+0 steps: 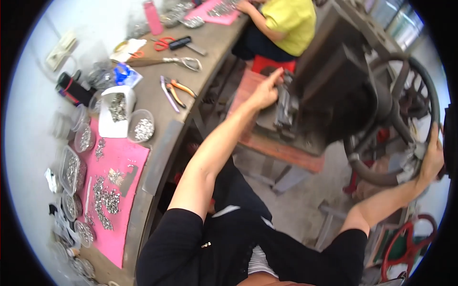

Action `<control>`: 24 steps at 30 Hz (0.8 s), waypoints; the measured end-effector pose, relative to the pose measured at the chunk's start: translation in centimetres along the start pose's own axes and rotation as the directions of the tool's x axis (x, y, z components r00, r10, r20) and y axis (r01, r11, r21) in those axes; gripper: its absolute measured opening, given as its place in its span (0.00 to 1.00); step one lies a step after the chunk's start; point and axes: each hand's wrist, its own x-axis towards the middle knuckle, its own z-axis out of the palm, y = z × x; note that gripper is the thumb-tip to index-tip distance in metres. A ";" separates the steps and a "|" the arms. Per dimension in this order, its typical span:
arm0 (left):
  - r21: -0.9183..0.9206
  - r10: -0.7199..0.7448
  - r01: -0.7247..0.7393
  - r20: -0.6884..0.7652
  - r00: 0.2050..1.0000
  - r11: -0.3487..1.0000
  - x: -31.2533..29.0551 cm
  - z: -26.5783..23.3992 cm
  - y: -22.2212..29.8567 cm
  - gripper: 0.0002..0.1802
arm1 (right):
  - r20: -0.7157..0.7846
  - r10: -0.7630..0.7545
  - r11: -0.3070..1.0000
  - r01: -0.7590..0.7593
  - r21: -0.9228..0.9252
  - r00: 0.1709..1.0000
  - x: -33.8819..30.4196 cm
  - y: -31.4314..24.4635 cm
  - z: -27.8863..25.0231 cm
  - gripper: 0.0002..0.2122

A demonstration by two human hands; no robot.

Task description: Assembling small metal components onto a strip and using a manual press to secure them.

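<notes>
A dark metal screw press [334, 95] stands at right on a reddish wooden bench [305, 159]. My left hand [265, 94] is at the metal die block [287, 107] on the press bed, fingers drawn together near its far end. Whatever small thing they may hold is too blurred to make out. At the far right my right hand [433, 157] grips the large handwheel [431, 90] of the press, near a grey wrapping [414, 159] on its rim.
On the left workbench [210, 52] lie a pink mat [126, 224] with small metal parts, tubs of parts, a white scoop [113, 129], pliers [177, 95] and red-handled scissors [163, 44]. A person in yellow [291, 21] sits ahead. A red handwheel [405, 248] stands lower right.
</notes>
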 end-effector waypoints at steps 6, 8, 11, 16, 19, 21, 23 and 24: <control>-0.079 0.002 0.015 0.206 0.979 0.997 1.0 0.0 2.9 0.52 | 0.129 -0.075 0.997 0.073 0.018 0.989 3.4 1.7 0.5 0.28; -0.071 -0.076 0.099 0.273 0.959 0.993 1.5 0.7 3.4 0.48 | 0.127 -0.184 0.974 0.198 -0.110 0.975 3.8 1.6 1.0 0.27; 0.099 -0.087 0.058 0.321 0.943 0.993 1.0 0.1 5.9 0.43 | 0.114 -0.194 0.974 0.206 -0.096 0.974 4.0 2.5 0.6 0.26; 0.392 -0.068 -0.085 0.360 0.930 0.916 -1.1 -2.2 5.8 0.49 | 0.099 -0.175 0.981 0.182 -0.073 0.980 4.3 3.4 0.7 0.25; 0.486 0.044 -0.182 0.281 0.959 0.855 -2.3 -1.3 8.7 0.41 | 0.081 0.004 0.999 -0.008 0.047 0.997 3.5 3.8 0.2 0.25; 0.507 0.061 -0.212 0.298 0.953 0.836 -3.3 -1.1 9.0 0.29 | -0.202 -0.276 0.907 0.324 0.268 0.940 -0.7 -1.8 0.3 0.23; 0.552 0.140 -0.278 0.279 0.950 0.786 -5.2 0.2 9.5 0.20 | -0.650 -0.471 0.461 0.795 0.394 0.596 -7.2 -10.4 2.1 0.27; 0.552 0.141 -0.272 0.269 0.953 0.788 -6.0 0.4 9.9 0.20 | -0.663 -0.447 0.376 0.799 0.469 0.600 -10.1 -11.9 2.0 0.28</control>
